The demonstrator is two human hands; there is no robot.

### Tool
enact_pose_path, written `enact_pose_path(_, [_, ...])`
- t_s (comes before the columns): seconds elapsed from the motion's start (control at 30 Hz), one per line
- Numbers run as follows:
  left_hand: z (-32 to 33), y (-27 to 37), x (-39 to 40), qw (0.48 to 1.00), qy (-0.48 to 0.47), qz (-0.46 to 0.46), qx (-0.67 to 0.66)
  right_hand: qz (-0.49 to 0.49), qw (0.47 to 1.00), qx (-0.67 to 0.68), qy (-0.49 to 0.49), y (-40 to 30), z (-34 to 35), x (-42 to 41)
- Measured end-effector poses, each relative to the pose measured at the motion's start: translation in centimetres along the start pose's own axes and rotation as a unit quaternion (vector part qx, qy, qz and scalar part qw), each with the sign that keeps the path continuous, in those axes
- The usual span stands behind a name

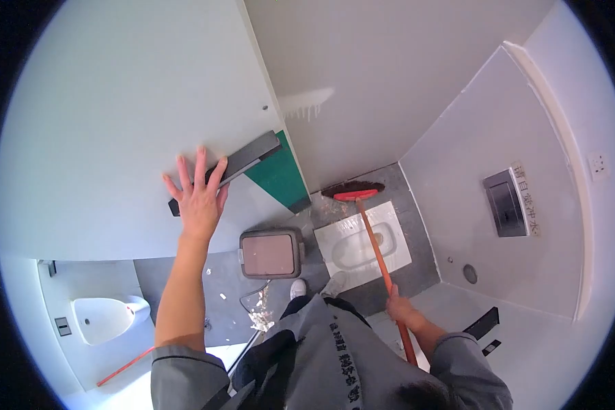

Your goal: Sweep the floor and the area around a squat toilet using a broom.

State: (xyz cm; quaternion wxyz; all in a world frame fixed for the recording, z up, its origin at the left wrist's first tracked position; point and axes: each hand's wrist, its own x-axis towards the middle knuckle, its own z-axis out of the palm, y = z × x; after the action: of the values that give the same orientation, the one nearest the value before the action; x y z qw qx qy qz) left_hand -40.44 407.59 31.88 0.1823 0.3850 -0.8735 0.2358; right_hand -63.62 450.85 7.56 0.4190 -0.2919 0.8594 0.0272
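My left hand (200,205) has its fingers spread over a dark grey bar-shaped handle (251,154) on the pale partition door (133,102). Around the wooden or plastic orange pole (376,248) of a broom, my right hand (404,309) is closed. The broom's red head with dark bristles (356,195) rests on the grey floor against the wall, just beyond a white squat toilet (364,238). Small debris lies near the bristles. Whether the left fingers grip the handle or only press on it is hard to tell.
A lidded bin (269,255) stands left of the squat toilet. Beside it, a pile of litter (261,320) lies on the floor. A urinal (105,320) and a red stick (125,366) are at the lower left. A dark flush panel (506,203) sits in the right wall.
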Motion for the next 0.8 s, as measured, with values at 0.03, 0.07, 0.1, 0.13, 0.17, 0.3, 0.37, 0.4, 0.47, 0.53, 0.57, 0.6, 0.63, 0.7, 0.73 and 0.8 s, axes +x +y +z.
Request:
enact_pose_path(0.03, [0.0, -0.1, -0.3, 1.000, 0.005, -0.002, -0.008, -0.002, 1.000, -0.002, 0.001, -0.3, -0.9, -0.7])
enact_pose_path(0.07, [0.0, -0.2, -0.3, 1.000, 0.006, -0.004, -0.008, 0.001, 0.999, 0.001, -0.038, -0.3, -1.9, -1.9])
enact_pose_path(0.1, [0.0, -0.2, -0.3, 1.000, 0.006, -0.004, -0.012, 0.009, 0.997, 0.005, -0.077, -0.5, -3.3, -3.9])
enact_pose_path(0.13, [0.2, -0.2, -0.5, 1.000, 0.004, -0.004, -0.014, 0.011, 0.997, 0.004, -0.077, -1.2, -5.2, -6.2])
enact_pose_path(0.17, [0.2, -0.1, -0.6, 1.000, 0.005, -0.005, -0.016, -0.010, 0.996, 0.032, -0.085, -2.1, -7.6, -8.4])
enact_pose_path(0.3, [0.0, -0.6, -0.5, 1.000, -0.017, 0.002, -0.008, -0.020, 0.994, 0.091, -0.048, -0.8, -5.8, -10.1])
enact_pose_path(0.37, [0.2, -0.6, -0.7, 1.000, -0.017, 0.006, -0.005, 0.019, 0.978, 0.197, -0.060, -0.2, -5.8, -8.8])
enact_pose_path(0.4, [0.3, -0.7, -0.6, 1.000, -0.011, 0.006, -0.010, 0.056, 0.949, 0.303, -0.066, -0.5, -6.0, -8.2])
enact_pose_path(0.47, [0.4, -0.5, -0.5, 1.000, -0.003, 0.011, -0.022, 0.070, 0.942, 0.323, -0.054, 0.1, -4.0, -5.0])
enact_pose_path(0.53, [0.1, -0.4, -0.4, 1.000, -0.013, 0.003, -0.015, 0.083, 0.936, 0.341, -0.041, 0.4, -0.9, -3.2])
enact_pose_path(0.57, [0.3, -0.3, -0.3, 1.000, -0.010, 0.007, -0.021, 0.063, 0.964, 0.255, -0.024, -0.1, 1.3, -3.0])
enact_pose_path(0.6, [0.3, -0.2, -0.3, 1.000, -0.004, 0.011, -0.018, 0.044, 0.985, 0.168, -0.010, -1.0, 3.2, -3.2])
enact_pose_path(0.63, [0.4, -0.6, -0.5, 1.000, 0.000, 0.012, -0.011, 0.045, 0.984, 0.171, -0.009, -3.6, 2.8, -4.8])
enact_pose_path(0.7, [0.5, -0.7, -0.6, 1.000, 0.002, 0.013, -0.020, 0.084, 0.959, 0.255, -0.092, -8.8, 0.2, -9.7])
enact_pose_path(0.73, [0.4, -0.6, -0.6, 1.000, 0.003, 0.009, -0.025, 0.090, 0.958, 0.258, -0.087, -9.0, 1.2, -10.3])
enact_pose_path(0.8, [0.3, -0.5, -0.3, 0.999, 0.008, 0.016, -0.033, 0.030, 0.874, 0.461, -0.150, -8.8, 3.5, -11.3])
